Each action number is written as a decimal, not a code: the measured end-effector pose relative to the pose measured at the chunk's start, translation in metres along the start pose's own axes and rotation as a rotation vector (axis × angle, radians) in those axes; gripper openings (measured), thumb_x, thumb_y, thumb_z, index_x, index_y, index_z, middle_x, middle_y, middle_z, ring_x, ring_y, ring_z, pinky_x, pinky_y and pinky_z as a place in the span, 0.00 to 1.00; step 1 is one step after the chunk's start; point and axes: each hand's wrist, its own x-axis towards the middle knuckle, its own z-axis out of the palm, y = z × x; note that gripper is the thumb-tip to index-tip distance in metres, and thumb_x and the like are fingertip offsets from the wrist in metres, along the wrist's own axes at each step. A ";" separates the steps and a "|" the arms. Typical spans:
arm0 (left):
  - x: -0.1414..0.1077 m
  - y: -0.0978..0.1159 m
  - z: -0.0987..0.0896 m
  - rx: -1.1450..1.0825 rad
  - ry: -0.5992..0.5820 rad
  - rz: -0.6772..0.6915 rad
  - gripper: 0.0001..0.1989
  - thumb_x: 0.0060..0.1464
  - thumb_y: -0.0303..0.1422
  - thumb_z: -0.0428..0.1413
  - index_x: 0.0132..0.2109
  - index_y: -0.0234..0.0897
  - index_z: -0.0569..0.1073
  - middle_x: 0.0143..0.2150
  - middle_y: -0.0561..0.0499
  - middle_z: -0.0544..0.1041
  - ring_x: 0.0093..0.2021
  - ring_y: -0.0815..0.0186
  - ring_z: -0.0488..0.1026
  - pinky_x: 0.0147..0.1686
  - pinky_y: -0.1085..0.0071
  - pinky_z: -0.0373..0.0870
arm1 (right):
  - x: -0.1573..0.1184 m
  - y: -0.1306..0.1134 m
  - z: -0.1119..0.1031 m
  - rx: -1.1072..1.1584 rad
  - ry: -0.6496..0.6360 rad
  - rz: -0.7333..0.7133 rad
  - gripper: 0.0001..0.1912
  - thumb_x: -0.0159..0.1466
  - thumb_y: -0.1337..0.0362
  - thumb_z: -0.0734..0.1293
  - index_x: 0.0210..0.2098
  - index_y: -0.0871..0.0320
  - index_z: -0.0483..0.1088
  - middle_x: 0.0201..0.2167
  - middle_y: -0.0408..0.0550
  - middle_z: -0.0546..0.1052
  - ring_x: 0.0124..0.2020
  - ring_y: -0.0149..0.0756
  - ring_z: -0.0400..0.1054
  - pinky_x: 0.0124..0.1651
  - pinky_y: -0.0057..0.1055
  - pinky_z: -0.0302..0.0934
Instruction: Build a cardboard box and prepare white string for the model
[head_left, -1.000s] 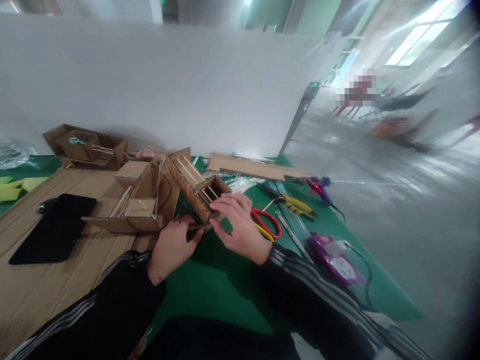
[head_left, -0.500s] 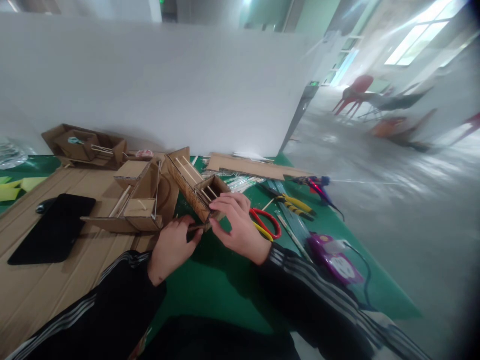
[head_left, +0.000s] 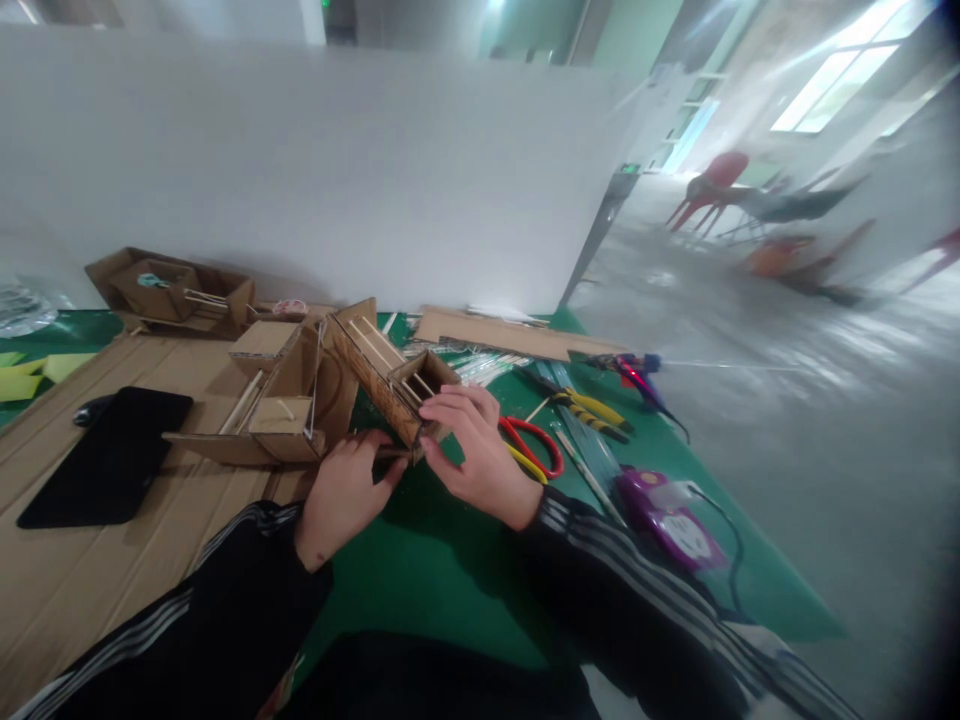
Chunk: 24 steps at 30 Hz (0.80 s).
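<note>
A cardboard model (head_left: pixel 379 385) with wooden sticks across its open compartments lies tilted on the green tabletop in the middle. My right hand (head_left: pixel 476 450) is closed on its near right end, the fingers over the box-like compartment and the thumb at the near corner. My left hand (head_left: pixel 354 487) is closed at the model's lower near edge, pinching a thin cardboard edge between thumb and fingers. Part of that edge is hidden by the fingers. Just left stands another cardboard model (head_left: pixel 281 400) with sticks and a string.
Scissors (head_left: pixel 536 445), pliers (head_left: pixel 592 412) and a hot glue gun (head_left: pixel 636 375) lie on the right, near a purple power socket (head_left: pixel 667 515). A black tablet (head_left: pixel 109 455) rests on a cardboard sheet (head_left: pixel 97 610) at left. A third cardboard model (head_left: pixel 176 295) stands behind.
The cardboard model between my hands has shifted very slightly to the left. Both hands keep their hold, and nothing else has visibly moved.
</note>
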 end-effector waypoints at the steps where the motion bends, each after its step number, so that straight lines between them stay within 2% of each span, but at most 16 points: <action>1: 0.000 0.000 0.000 -0.004 0.003 0.003 0.10 0.62 0.39 0.53 0.45 0.38 0.71 0.42 0.46 0.80 0.45 0.54 0.76 0.46 0.62 0.70 | 0.000 0.000 0.000 0.001 -0.001 0.000 0.15 0.64 0.69 0.66 0.50 0.52 0.66 0.49 0.48 0.76 0.59 0.46 0.62 0.65 0.51 0.51; 10: 0.000 0.000 -0.002 -0.060 0.024 0.021 0.10 0.62 0.39 0.52 0.43 0.39 0.72 0.42 0.45 0.80 0.46 0.51 0.74 0.46 0.58 0.69 | 0.001 0.003 -0.001 0.035 0.009 0.010 0.15 0.64 0.69 0.66 0.50 0.51 0.66 0.49 0.49 0.76 0.59 0.47 0.63 0.63 0.52 0.53; 14: -0.001 0.002 -0.009 -0.132 0.043 0.016 0.10 0.61 0.40 0.54 0.44 0.40 0.71 0.43 0.47 0.79 0.46 0.53 0.75 0.47 0.59 0.70 | 0.006 0.000 -0.008 0.084 0.031 0.041 0.15 0.64 0.69 0.66 0.49 0.52 0.66 0.48 0.49 0.76 0.57 0.46 0.64 0.61 0.51 0.55; 18: -0.005 0.006 -0.019 -0.196 0.069 0.000 0.13 0.60 0.41 0.55 0.49 0.41 0.68 0.46 0.48 0.78 0.48 0.58 0.75 0.47 0.63 0.72 | 0.016 -0.007 -0.021 0.141 0.048 0.132 0.13 0.64 0.68 0.66 0.47 0.52 0.66 0.46 0.50 0.75 0.55 0.47 0.64 0.57 0.49 0.58; 24: -0.024 0.019 -0.043 -0.244 0.100 -0.015 0.18 0.59 0.41 0.56 0.54 0.45 0.63 0.50 0.50 0.75 0.49 0.56 0.74 0.48 0.60 0.70 | 0.020 -0.009 -0.033 0.354 0.062 0.359 0.13 0.63 0.65 0.68 0.47 0.53 0.68 0.46 0.49 0.73 0.49 0.44 0.67 0.53 0.44 0.61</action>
